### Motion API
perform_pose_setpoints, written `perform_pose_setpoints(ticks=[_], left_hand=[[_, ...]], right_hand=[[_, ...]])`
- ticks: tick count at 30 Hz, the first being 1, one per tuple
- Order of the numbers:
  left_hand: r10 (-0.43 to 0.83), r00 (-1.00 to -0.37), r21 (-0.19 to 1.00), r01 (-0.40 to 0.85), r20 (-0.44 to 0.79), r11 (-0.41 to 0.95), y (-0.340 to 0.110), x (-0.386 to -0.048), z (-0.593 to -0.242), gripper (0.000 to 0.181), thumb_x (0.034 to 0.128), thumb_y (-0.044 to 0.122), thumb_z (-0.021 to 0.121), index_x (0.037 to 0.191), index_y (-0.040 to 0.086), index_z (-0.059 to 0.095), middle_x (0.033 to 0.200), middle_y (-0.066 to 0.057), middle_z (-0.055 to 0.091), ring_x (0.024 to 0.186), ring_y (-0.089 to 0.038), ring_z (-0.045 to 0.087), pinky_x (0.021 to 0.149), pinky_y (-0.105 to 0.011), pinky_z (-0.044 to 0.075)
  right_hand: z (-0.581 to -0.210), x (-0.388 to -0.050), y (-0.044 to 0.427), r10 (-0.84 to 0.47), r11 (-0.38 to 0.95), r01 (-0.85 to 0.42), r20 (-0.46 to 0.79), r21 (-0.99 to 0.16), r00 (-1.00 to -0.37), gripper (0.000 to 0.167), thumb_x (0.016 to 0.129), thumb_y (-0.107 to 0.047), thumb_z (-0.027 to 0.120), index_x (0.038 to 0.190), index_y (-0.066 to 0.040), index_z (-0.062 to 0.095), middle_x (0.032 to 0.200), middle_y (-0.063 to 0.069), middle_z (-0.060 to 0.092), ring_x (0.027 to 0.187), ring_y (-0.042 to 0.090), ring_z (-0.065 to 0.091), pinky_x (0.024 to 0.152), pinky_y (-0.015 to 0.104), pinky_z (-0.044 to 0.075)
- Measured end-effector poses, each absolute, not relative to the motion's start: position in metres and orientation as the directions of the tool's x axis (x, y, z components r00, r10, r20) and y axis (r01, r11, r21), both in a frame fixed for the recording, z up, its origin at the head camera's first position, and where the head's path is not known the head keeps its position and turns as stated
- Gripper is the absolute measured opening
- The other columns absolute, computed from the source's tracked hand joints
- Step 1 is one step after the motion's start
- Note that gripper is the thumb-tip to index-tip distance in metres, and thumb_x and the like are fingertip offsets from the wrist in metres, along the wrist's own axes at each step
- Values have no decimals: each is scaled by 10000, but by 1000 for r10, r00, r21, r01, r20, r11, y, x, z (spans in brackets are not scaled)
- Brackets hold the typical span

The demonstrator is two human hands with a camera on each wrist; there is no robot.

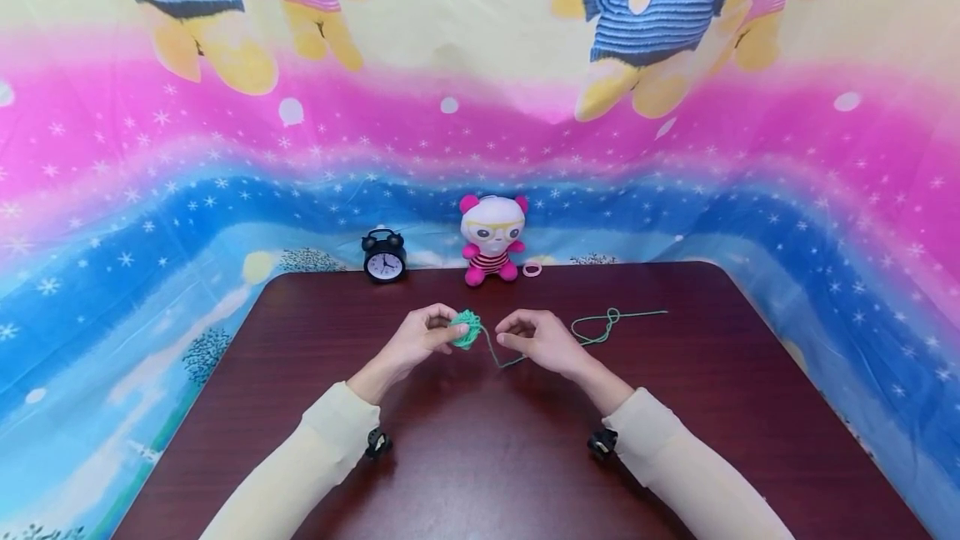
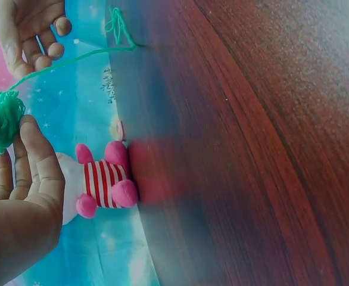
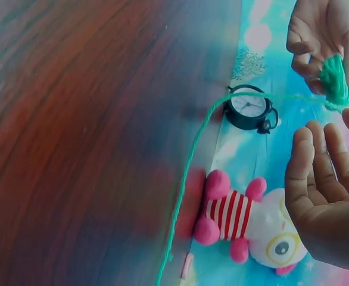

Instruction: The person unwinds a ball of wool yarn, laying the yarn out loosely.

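A small ball of green yarn (image 1: 467, 330) is pinched between the thumb and fingers of my left hand (image 1: 422, 335), above the middle of the table. In the left wrist view the wound yarn (image 2: 5, 122) sits at the fingertips. My right hand (image 1: 542, 343) hovers just right of the ball, its fingers loosely bent with nothing between them. From the ball, a yarn strand (image 3: 189, 156) droops to the tabletop and passes beneath the right hand. Its looped tail (image 1: 612, 317) lies on the table to the right.
Along the back edge of the dark wooden table (image 1: 465, 457) stand a black alarm clock (image 1: 385, 258) and a pink-and-white plush panda (image 1: 492, 242). A small pale pink ring (image 1: 532, 270) lies beside the panda. Behind them hangs a printed cloth (image 1: 450, 132).
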State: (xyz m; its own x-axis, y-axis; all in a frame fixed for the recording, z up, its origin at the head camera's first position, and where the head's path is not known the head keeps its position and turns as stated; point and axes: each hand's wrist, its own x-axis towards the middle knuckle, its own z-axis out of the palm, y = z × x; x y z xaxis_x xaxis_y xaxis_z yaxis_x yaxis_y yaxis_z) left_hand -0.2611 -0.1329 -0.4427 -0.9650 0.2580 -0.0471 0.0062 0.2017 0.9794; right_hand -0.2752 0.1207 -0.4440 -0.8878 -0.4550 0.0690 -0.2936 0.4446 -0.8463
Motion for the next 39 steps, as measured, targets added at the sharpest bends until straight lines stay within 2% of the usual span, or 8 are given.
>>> perform_pose_setpoints(ticks=[4, 11, 14, 19, 23, 26, 32, 39], left_hand=[[265, -963, 979, 7, -48, 204, -132, -262, -444, 293, 915, 249, 738, 1102, 48, 635, 987, -77, 697, 844, -201, 697, 807, -417, 613], [268, -962, 980, -4, -58, 199, -130, -261, -444, 295, 912, 244, 743, 1100, 46, 631, 987, -82, 698, 991, -446, 670, 797, -397, 617], [270, -961, 980, -10, -64, 197, -130, -261, -444, 290, 913, 236, 741, 1103, 47, 630, 991, -89, 699, 1011, -471, 660, 792, -374, 618], [279, -959, 986, -8, -54, 164, -131, -261, -444, 307, 927, 234, 724, 1116, 21, 606, 1000, -93, 702, 878, -291, 707, 812, -404, 618], [282, -958, 995, -33, -58, 92, -132, -259, -442, 270, 964, 225, 675, 1107, 28, 558, 971, -37, 705, 820, -124, 684, 787, -359, 617], [261, -963, 998, -50, -61, 49, -133, -258, -441, 244, 983, 214, 645, 1112, 55, 512, 959, 6, 698, 818, -105, 667, 742, -296, 601], [223, -974, 999, -22, -28, 31, -136, -259, -440, 415, 959, 155, 670, 1321, 102, 473, 1132, -65, 695, 850, -122, 659, 760, -326, 587], [241, -971, 996, 18, -5, 92, -141, -259, -442, 512, 902, 55, 718, 1384, 114, 559, 1181, -135, 698, 890, -138, 668, 895, -529, 569]], right_hand=[[-447, -276, 114, -454, 432, -293, 75, -853, -888, 201, 924, -309, 719, 1056, -157, 730, 963, 15, 732, 885, 281, 677, 697, 310, 552], [-448, -278, 103, -453, 434, -300, 82, -849, -888, 182, 931, -299, 712, 1051, -164, 736, 916, 6, 729, 882, 386, 674, 658, 323, 546], [-449, -279, 100, -454, 444, -314, 92, -839, -886, 148, 940, -272, 702, 1021, -154, 739, 884, 8, 722, 855, 384, 670, 650, 322, 541], [-449, -279, 101, -454, 457, -331, 103, -826, -885, 158, 944, -246, 696, 1001, -105, 741, 853, 15, 714, 817, 364, 671, 644, 323, 537], [-448, -278, 104, -452, 474, -342, 108, -811, -885, 128, 939, -258, 700, 974, -144, 746, 827, -9, 707, 764, 260, 663, 632, 322, 531], [-448, -279, 108, -457, 489, -350, 107, -799, -883, 104, 937, -268, 700, 954, -177, 744, 808, -34, 700, 756, 210, 655, 621, 317, 523], [-447, -279, 119, -465, 485, -345, 97, -803, -880, 117, 938, -276, 698, 961, -172, 746, 809, -21, 708, 825, 312, 680, 626, 318, 508], [-443, -283, 135, -417, 492, -312, 95, -813, -904, 79, 947, -273, 693, 960, -207, 735, 827, 11, 715, 854, 356, 679, 646, 298, 530]])
